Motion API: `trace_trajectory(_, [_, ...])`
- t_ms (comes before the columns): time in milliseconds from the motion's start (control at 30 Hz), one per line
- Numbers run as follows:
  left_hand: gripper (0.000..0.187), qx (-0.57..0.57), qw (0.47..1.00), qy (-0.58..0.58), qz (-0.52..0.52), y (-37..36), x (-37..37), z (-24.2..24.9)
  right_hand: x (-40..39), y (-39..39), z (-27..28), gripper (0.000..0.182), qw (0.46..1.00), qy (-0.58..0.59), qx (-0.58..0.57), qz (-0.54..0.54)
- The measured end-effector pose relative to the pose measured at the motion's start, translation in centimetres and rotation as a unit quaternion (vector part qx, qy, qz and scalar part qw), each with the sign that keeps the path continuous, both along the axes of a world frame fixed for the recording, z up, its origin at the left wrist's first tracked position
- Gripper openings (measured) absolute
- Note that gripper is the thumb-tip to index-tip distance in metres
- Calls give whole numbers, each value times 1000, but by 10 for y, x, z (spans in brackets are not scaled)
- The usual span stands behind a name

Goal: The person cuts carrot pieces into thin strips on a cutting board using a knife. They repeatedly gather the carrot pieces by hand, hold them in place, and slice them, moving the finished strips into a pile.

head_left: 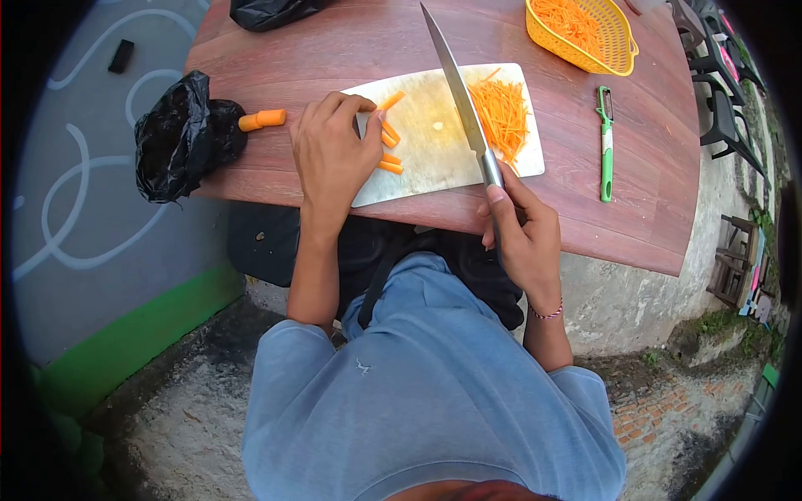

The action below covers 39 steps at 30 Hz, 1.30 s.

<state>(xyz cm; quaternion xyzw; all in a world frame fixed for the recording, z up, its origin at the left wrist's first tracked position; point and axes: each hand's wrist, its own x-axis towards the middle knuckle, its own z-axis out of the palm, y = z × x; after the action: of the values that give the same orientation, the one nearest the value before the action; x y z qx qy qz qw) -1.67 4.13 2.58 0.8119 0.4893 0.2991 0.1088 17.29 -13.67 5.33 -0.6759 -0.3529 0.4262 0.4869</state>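
My left hand is at the left end of the white cutting board, its thumb and index finger closed on a short carrot piece. Just below those fingertips lie several more cut carrot pieces. In my right hand is the handle of a large kitchen knife. The blade points away from me, slanting across the board beside a pile of shredded carrot. Its tip reaches past the board's far edge.
Left of the board are thick carrot chunks beside a black plastic bag. A green-handled peeler lies on the right of the wooden table. Farther back stands a yellow basket of shredded carrot. Another black bag sits at the far edge.
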Motion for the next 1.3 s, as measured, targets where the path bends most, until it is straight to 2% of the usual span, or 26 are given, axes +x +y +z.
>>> trace_trajectory(333, [14,37,998,47,-27,-3,3,2,6,-3,-4,46,1000,-7,1,16])
trace_trajectory(533, [6,12,997,0,-79,2,-3,-1,7,-2,-6,47,1000,-7,-9,22])
trace_trajectory(833, [16,30,997,35,-62,-1,-3,6,4,-2,-7,47,999,-13,-17,27])
trace_trajectory(900, [19,-19,997,48,-52,1,-3,6,3,-2,-7,47,999,-13,-14,27])
trace_trajectory(1100, [14,-22,996,43,-78,6,-3,-1,2,-3,-3,47,999,-15,-17,29])
trace_trajectory(1300, [18,-6,995,32,-90,2,-4,2,2,-2,-3,47,999,-15,-24,32])
